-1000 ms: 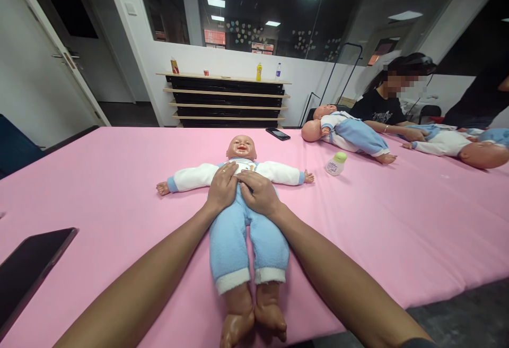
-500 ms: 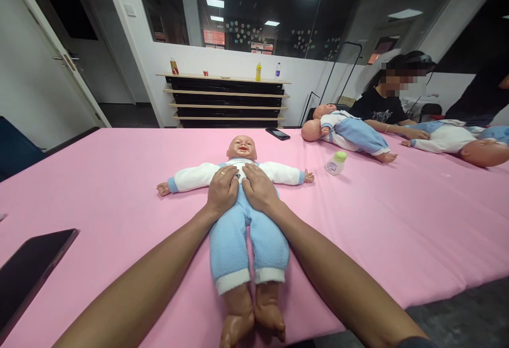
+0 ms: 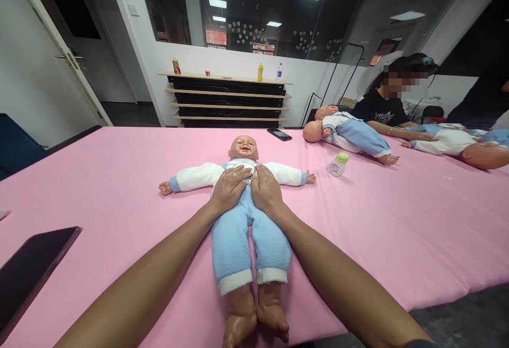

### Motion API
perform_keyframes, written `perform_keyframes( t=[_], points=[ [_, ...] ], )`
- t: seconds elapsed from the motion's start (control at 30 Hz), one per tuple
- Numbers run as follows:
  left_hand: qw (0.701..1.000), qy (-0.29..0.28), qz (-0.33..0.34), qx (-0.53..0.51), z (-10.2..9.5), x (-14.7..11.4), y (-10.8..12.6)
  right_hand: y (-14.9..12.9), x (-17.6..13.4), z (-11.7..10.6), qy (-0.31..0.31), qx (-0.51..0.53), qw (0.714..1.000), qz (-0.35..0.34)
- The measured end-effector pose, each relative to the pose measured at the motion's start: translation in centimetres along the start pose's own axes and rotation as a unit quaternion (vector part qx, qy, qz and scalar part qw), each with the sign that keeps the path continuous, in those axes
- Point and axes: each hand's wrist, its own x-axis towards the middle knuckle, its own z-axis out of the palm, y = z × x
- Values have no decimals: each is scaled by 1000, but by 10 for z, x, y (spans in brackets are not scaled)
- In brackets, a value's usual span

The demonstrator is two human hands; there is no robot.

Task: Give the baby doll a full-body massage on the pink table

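A baby doll [image 3: 250, 236] in a white top and light-blue trousers lies on its back, head away from me and arms stretched out sideways. My left hand [image 3: 231, 189] rests flat on the left side of its chest, a ring on one finger. On the other side of the chest lies my right hand [image 3: 267, 189], partly turned inward, its fingers extended against the top. A narrow strip of the doll's front shows between the two hands. Neither hand grasps anything. Both palms are hidden.
A pink-covered table [image 3: 382, 236] holds a large phone [image 3: 32, 273] at left, a smaller phone [image 3: 279, 134] at the back and a green-capped bottle [image 3: 338, 165]. More dolls [image 3: 358, 136] lie at right, where a person [image 3: 382, 105] touches one. Behind stands a shelf [image 3: 228, 99].
My left hand has shifted slightly right and its fingers reach more across the chest. My right hand's fingers have drawn a little lower. The doll stays in place; the view has moved slightly.
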Motion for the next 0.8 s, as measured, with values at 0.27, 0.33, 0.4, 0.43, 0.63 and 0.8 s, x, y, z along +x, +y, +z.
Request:
perform_keyframes(
  t=[0.27,0.33,0.4,0.43,0.63,0.8],
  points=[
    [997,10,-69,15,6,3,-4,0,-3,-3,60,81,988,-114],
    [996,33,-85,17,8,2,-7,-1,-3,-4,61,102,981,-152],
    [994,59,-95,14,11,0,-10,-2,-4,-6,51,120,973,-189],
    [992,74,-100,12,12,-1,-11,-2,-4,-6,41,125,970,-203],
    [978,161,-125,40,14,-4,-10,-2,1,-4,-47,90,974,-200],
    [981,174,-66,51,10,-5,-2,1,5,-1,-74,46,986,-142]
  ],
)
